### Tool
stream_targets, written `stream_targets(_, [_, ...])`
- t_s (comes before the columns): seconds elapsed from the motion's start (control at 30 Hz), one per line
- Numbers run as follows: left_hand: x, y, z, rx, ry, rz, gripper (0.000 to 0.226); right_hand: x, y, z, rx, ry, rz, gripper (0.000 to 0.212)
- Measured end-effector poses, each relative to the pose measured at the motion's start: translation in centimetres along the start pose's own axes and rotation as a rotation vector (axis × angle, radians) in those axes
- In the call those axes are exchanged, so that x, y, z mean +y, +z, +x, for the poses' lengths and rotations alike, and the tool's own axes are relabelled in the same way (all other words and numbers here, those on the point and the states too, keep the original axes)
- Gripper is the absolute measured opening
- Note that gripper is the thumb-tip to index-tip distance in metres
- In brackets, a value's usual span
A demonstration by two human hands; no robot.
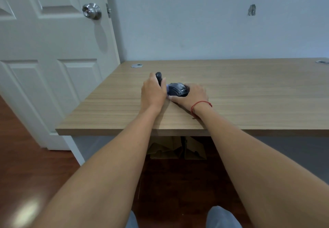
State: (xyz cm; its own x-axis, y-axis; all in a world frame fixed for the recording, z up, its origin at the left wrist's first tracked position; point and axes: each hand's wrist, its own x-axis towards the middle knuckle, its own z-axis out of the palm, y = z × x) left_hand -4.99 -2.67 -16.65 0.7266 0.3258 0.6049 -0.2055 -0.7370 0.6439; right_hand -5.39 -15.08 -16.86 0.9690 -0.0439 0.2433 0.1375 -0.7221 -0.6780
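Observation:
A black computer mouse (177, 89) with pale lettering lies on the wooden desk (240, 92), near its middle. My right hand (193, 94) grips the mouse from the right side, thumb along its near edge; a red string circles that wrist. My left hand (154, 92) holds a slim black handled tool (159, 77) upright, its rounded top sticking out above my fingers. The tool's lower end is hidden between my hand and the left end of the mouse, where something pale purple shows.
A white panelled door (53, 49) with a metal knob (91, 11) stands left of the desk. Cable grommets (137, 65) sit at the desk's back corners. Cardboard pieces (178, 147) lie on the wooden floor under the desk. A pale wall rises behind.

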Motion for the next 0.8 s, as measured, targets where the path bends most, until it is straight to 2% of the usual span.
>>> stream_targets(0.1, [0.3,-0.2,-0.1,0.004,0.037,-0.07,0.024,0.2,-0.1,0.0,-0.049,-0.006,-0.025,0.052])
stream_targets(0.2, [0.8,-0.3,-0.4,-0.016,0.153,-0.193,0.029,0.5,-0.2,0.3,-0.03,0.012,-0.04,0.043])
stream_targets(0.33, [0.3,0.1,-0.2,-0.081,0.09,-0.061,0.025,0.3,-0.2,0.1,0.022,-0.001,-0.063,0.055])
stream_targets(0.43, [0.2,0.3,0.0,-0.053,0.06,0.039,0.027,0.3,-0.2,-0.1,0.048,-0.031,-0.127,0.058])
stream_targets(0.53, [0.6,-0.1,-0.1,0.045,0.095,-0.123,0.028,0.2,-0.5,-0.1,0.094,-0.053,-0.174,0.059])
stream_targets(0.67, [0.7,-0.4,-0.1,0.025,0.105,-0.231,0.027,0.3,-0.2,0.4,-0.027,-0.036,-0.084,0.092])
stream_targets(0.7, [0.7,-0.4,-0.2,0.001,0.103,-0.206,0.027,0.4,-0.1,0.7,-0.066,-0.052,-0.087,0.089])
stream_targets(0.8, [0.4,-0.1,-0.2,-0.031,0.055,-0.049,0.027,0.4,0.1,1.0,-0.105,-0.091,-0.129,0.057])
